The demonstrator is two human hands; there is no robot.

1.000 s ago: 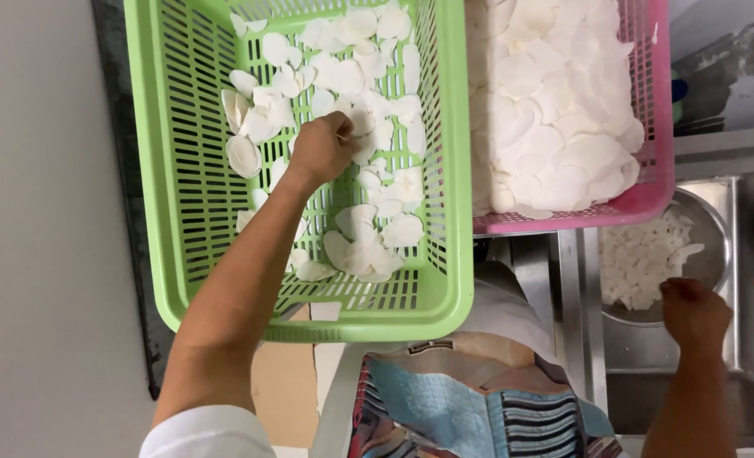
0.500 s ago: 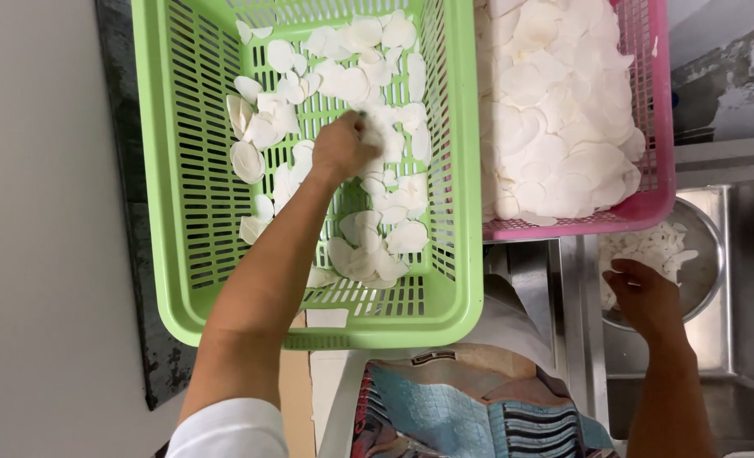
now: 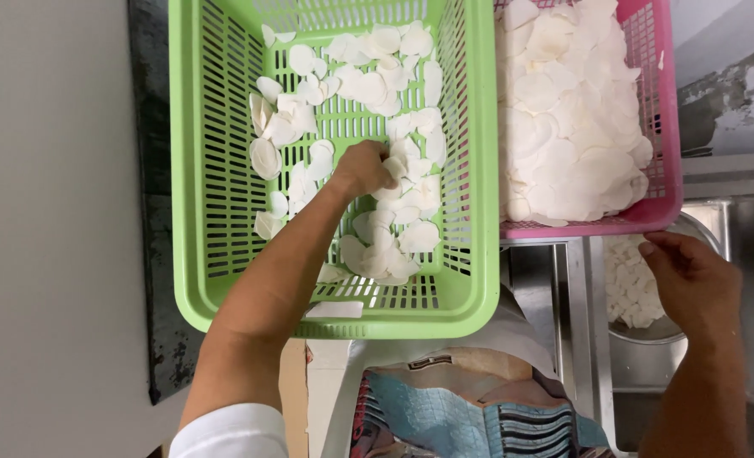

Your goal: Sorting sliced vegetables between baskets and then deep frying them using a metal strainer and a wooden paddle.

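Left hand (image 3: 367,168) pinches thin white slices (image 3: 394,170) in a green basket (image 3: 224,170).
The slices look light, brittle and slippery, best gathered gently by their edges. Right hand (image 3: 691,280), loosely curled, rests beside a metal bowl (image 3: 648,335).

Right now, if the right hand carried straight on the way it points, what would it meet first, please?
The right hand points up-left over the metal bowl of white slices. Straight on, it would likely meet the near rim of the pink basket first, though its height relative to the rim is unclear.
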